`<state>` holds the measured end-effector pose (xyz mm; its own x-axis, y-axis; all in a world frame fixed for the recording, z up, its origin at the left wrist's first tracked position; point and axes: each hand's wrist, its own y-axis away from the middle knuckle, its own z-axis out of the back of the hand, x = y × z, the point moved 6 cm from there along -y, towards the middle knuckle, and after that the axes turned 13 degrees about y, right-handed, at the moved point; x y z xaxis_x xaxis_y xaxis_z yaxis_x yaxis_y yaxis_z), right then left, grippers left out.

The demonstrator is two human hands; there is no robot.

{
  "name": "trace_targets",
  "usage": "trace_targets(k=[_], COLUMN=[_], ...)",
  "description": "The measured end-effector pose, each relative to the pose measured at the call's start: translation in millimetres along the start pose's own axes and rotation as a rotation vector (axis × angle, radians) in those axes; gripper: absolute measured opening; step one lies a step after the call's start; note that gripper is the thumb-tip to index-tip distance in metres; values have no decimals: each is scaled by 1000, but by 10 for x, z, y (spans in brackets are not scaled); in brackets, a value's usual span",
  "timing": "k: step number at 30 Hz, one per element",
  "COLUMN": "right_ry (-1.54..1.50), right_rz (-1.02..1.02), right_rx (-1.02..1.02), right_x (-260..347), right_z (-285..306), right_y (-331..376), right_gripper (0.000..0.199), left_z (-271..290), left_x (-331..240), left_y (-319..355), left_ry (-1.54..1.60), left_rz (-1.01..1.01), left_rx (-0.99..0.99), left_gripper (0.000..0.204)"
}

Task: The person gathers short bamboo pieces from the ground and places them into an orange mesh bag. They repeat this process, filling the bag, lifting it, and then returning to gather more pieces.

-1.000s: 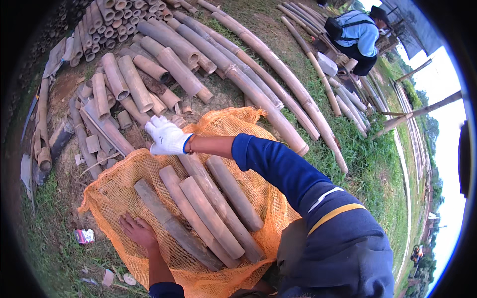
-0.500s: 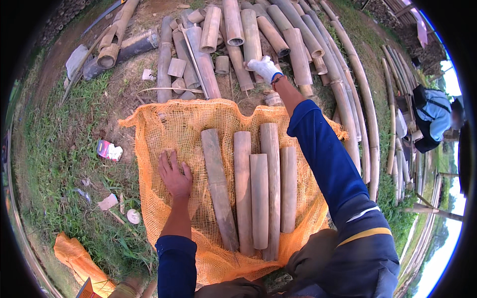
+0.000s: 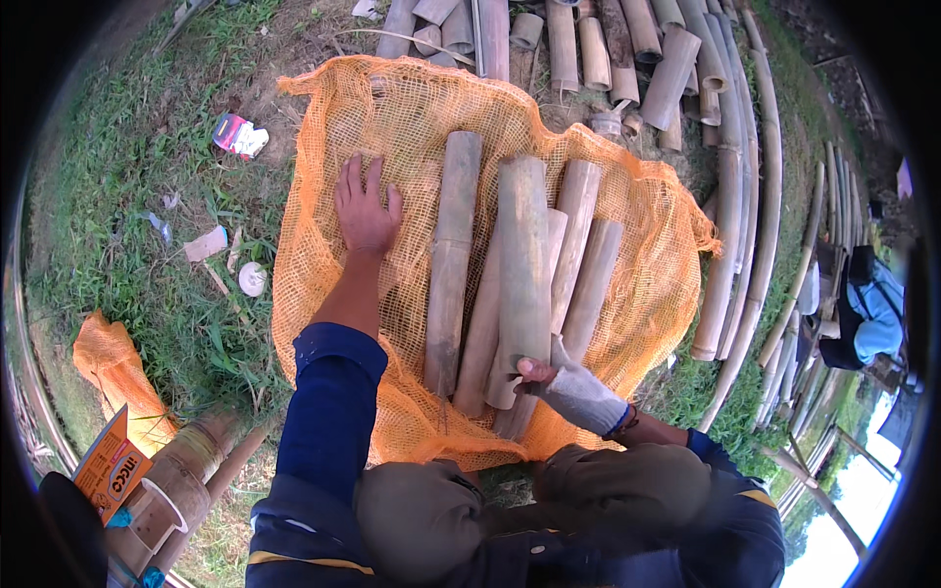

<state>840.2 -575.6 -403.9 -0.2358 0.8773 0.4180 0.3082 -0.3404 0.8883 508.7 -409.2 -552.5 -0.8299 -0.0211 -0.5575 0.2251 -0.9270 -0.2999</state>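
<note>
An orange mesh sack [image 3: 372, 127] lies spread on the ground in front of me, with several cut bamboo tubes [image 3: 453, 255] lying lengthwise on it. My left hand [image 3: 369, 211], bare, rests on the mesh left of the tubes with its fingers spread. In a white-and-grey work glove, my right hand [image 3: 576, 390] grips the near end of a greyish bamboo tube [image 3: 524, 255], its bare thumb showing at the cut end. That tube lies over the others and partly hides them.
A heap of cut bamboo [image 3: 588, 54] lies beyond the sack; long bamboo poles [image 3: 760, 216] run along the right. A person in light blue [image 3: 875, 309] is at far right. Another orange mesh bundle [image 3: 118, 377], a pink-and-white packet [image 3: 240, 136] and thick bamboo [image 3: 181, 490] are at left.
My right hand has come back from the bamboo heap with a tube and laid it over those on the sack. My left hand stays flat on the mesh. The view has tilted nearer.
</note>
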Motion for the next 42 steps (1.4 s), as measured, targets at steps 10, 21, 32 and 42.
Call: trace_targets(k=[10,21,32,42], right_ry=[635,979,1122,405], right_rz=[448,465,941,393], right_rx=[-49,-758,-693,-575], right_x=[1167,3905,4386,320], right_z=[549,764,1120,1290], right_y=[-781,-3138,-1930,-29], right_gripper=[41,102,52,43], left_z=[41,46,-86,56], left_x=[53,20,-52,33], left_y=[27,-22,-75,-19], left_ry=[-4,21,39,41], left_rz=[44,100,100,101], left_rx=[4,74,101,71], left_gripper=[54,56,56,55])
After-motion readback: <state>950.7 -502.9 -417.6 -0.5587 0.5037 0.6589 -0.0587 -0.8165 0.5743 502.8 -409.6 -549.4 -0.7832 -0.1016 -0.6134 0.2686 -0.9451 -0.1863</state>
